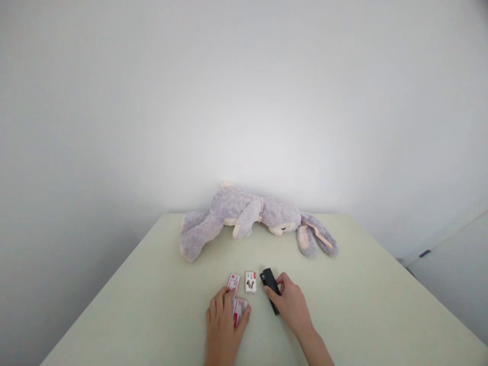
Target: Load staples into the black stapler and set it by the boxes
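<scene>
Your left hand is lying flat-ish on the pale green tabletop, fingers loosely spread rather than curled tight, and it's resting on top of a small white-and-red card box that peeks out between your thumb and index finger; your thumb sits along its right edge, so it looks more like a light pinch than a real grab. Just past your left fingertips, touching them or very nearly, there's a second small white-and-red box lying tilted. A third little white box with a dark picture and red corner sits between your two hands, just beside that second one and not touched by either hand. Your right hand is draped over a slim black rectangular device, fingers half open and laid along its side, with the far end of the device poking out beyond your fingertips; I can't tell if you're actually gripping it or only resting on it. Both hands are close together but not touching. Well beyond both hands, at the far edge of the table, a grey-lilac plush bunny with long ears is lying on its side against the plain white wall.
</scene>
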A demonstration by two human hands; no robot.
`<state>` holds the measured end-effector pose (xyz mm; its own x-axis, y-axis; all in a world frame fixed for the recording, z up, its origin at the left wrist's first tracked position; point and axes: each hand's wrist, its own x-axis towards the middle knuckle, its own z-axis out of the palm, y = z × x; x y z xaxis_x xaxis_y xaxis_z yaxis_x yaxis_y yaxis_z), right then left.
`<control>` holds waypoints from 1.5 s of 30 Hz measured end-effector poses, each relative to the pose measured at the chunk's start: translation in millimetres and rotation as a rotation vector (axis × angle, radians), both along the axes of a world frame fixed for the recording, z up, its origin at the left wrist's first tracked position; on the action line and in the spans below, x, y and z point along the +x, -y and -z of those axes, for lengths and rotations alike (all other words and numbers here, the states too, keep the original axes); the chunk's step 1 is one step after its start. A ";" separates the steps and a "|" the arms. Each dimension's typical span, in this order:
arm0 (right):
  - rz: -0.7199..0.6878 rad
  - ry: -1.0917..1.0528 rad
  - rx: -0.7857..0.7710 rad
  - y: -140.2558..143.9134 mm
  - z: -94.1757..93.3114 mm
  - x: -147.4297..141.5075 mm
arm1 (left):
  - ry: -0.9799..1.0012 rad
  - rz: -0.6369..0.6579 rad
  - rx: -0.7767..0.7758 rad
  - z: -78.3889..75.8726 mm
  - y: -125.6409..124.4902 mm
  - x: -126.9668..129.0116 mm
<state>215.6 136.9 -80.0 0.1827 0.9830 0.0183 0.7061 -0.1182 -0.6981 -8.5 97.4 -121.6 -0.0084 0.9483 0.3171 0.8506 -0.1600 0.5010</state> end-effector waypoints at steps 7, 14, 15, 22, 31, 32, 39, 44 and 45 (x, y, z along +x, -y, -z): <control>-0.128 -0.190 0.008 3.9 3.9 -26.5 | 0.082 0.156 0.012 4.3 -18.0 24.6; -0.224 -0.446 -0.095 49.5 11.3 -43.2 | -0.116 0.202 0.080 14.8 -1.1 11.0; -0.245 -0.506 -0.127 53.6 12.3 -46.3 | -0.149 0.202 0.100 18.1 2.7 5.8; -0.379 -0.747 -0.195 55.6 21.3 -105.3 | -0.155 0.168 0.062 26.7 20.8 -67.9; -0.412 -0.711 -0.151 41.7 18.7 -186.2 | -0.092 -0.004 -0.101 11.4 13.2 -165.9; -0.384 -0.677 -0.116 42.1 17.7 -180.2 | -0.061 -0.034 -0.104 3.8 14.3 -166.5; -0.139 -0.138 0.234 54.6 25.0 -48.1 | 0.099 -0.033 0.173 -34.5 25.7 -74.4; -0.219 0.269 0.135 65.5 37.9 16.7 | -0.125 0.268 0.041 -5.2 12.1 8.9; -0.237 0.327 0.115 66.7 39.7 18.8 | -0.161 0.254 0.030 -0.1 8.8 17.5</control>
